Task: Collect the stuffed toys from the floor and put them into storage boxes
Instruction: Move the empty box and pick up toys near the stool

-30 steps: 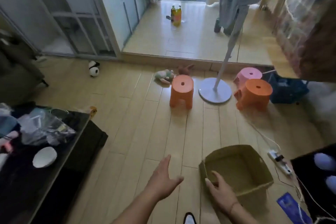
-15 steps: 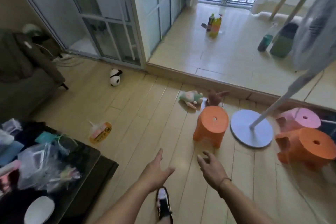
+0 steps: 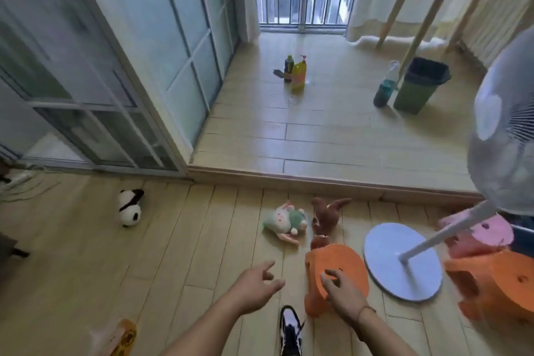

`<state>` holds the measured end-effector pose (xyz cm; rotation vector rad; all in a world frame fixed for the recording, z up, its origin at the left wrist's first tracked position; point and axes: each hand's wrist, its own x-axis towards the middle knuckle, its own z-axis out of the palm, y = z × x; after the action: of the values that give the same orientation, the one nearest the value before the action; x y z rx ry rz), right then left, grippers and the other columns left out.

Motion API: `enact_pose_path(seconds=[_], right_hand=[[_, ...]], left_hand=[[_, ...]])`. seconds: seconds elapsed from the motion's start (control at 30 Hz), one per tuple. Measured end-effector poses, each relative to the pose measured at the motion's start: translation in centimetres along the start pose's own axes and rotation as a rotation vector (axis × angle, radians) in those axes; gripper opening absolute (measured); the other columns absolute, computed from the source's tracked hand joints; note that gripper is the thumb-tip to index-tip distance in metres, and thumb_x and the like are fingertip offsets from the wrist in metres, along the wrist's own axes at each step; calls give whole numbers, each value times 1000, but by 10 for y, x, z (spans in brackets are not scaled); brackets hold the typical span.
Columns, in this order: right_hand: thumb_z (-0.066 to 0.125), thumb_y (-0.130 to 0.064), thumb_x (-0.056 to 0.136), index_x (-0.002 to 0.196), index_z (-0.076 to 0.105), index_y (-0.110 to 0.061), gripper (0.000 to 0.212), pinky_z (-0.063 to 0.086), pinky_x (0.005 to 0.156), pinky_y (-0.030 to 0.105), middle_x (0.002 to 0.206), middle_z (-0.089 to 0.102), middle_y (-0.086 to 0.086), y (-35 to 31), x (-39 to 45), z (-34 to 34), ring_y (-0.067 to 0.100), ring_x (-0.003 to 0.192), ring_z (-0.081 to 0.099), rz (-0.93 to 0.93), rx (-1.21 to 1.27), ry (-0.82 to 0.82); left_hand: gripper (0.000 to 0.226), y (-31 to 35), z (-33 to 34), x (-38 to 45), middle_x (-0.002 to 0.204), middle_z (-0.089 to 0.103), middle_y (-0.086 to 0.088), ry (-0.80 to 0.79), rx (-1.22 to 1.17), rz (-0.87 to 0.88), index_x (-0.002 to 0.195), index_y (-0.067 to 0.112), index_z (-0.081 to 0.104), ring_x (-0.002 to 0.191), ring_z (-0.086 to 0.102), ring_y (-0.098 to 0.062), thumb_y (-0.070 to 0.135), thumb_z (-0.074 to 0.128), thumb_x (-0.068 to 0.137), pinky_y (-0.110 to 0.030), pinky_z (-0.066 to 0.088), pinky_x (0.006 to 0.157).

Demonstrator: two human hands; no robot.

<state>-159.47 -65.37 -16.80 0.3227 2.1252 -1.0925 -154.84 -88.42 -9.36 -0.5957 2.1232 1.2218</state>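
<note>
Closer now than a moment ago, the stuffed toys lie just ahead, and both hands reach forward holding nothing.

Left hand (image 3: 254,286) is out over the wooden floor (image 3: 173,240), fingers spread and loose. Right hand (image 3: 342,293) hovers over an orange stool (image 3: 346,264), fingers loosely curled. A pale green plush (image 3: 284,220) and a brown plush (image 3: 326,217) lie side by side just beyond the stool, near the step. A panda plush (image 3: 130,206) lies well apart to the left. A white fan base (image 3: 384,254) sits right of the stool.
</note>
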Motion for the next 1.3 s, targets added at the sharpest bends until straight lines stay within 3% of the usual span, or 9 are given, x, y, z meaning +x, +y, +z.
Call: enact_pose_path(seconds=[0.1, 0.23, 0.4, 0.53, 0.63, 0.77, 0.97, 1.1, 1.3], right_hand=[[51, -83, 58, 100, 56, -41, 59, 42, 104, 49, 111, 65, -3, -39, 73, -7, 26, 113, 58, 44, -52, -53], [60, -32, 90, 116, 61, -14, 32, 49, 96, 35, 107, 62, 6, -161, 90, -24, 22, 100, 62, 62, -43, -33], [65, -39, 83, 79, 61, -38, 6, 55, 87, 37, 99, 68, 1, -208, 182, -23, 18, 89, 67, 141, -5, 4], [67, -31, 85, 81, 61, -31, 7, 51, 84, 27, 88, 65, -1, -243, 240, -18, 16, 89, 64, 233, 140, 115], [66, -18, 86, 82, 65, -23, 7, 53, 82, 39, 77, 65, 6, -231, 281, -3, 20, 70, 60, 348, 242, 125], [69, -28, 78, 75, 64, -31, 7, 53, 92, 43, 95, 69, 8, -172, 336, 33, 23, 81, 62, 475, 334, 107], [58, -22, 91, 88, 55, -30, 9, 51, 89, 32, 85, 62, -1, -179, 382, 40, 17, 83, 60, 551, 364, 39], [60, -33, 86, 95, 58, -33, 9, 50, 93, 32, 96, 68, -2, -133, 441, 47, 16, 92, 66, 559, 333, 21], [57, -25, 90, 115, 58, -20, 26, 47, 83, 32, 98, 65, 2, -49, 561, 82, 20, 88, 59, 545, 247, 52]], left_hand=[[64, 34, -46, 58, 132, 57, 0, -33, 1, -36, 145, 25, 41, 112, 57, -12, 41, 62, 88, -22, 44, 97], [60, 67, -108, 125, 124, 61, 2, -48, -8, -46, 142, 24, 45, 107, 58, -9, 39, 62, 87, -19, 43, 92], [61, 92, -181, 218, 113, 66, 10, -127, 62, -58, 136, 28, 52, 103, 61, -5, 49, 61, 80, -25, 47, 98], [60, 109, -224, 311, 110, 67, 10, -245, 186, -89, 134, 29, 52, 99, 62, -3, 52, 58, 78, -23, 47, 95], [68, 113, -238, 369, 112, 68, 10, -314, 271, -98, 134, 30, 51, 102, 63, -5, 59, 55, 72, -25, 48, 96], [38, 109, -237, 436, 118, 65, 3, -377, 309, -127, 126, 29, 52, 101, 62, -8, 39, 58, 91, -17, 46, 81], [43, 68, -202, 520, 112, 65, 8, -435, 351, -209, 125, 29, 51, 96, 61, -2, 45, 61, 87, -10, 41, 72], [27, 35, -161, 574, 124, 62, -2, -445, 359, -235, 107, 38, 51, 102, 62, -13, 39, 66, 84, -21, 46, 87], [63, -47, -99, 670, 139, 52, -6, -403, 281, -326, 141, 14, 42, 117, 54, -18, 29, 69, 86, -24, 42, 92]])
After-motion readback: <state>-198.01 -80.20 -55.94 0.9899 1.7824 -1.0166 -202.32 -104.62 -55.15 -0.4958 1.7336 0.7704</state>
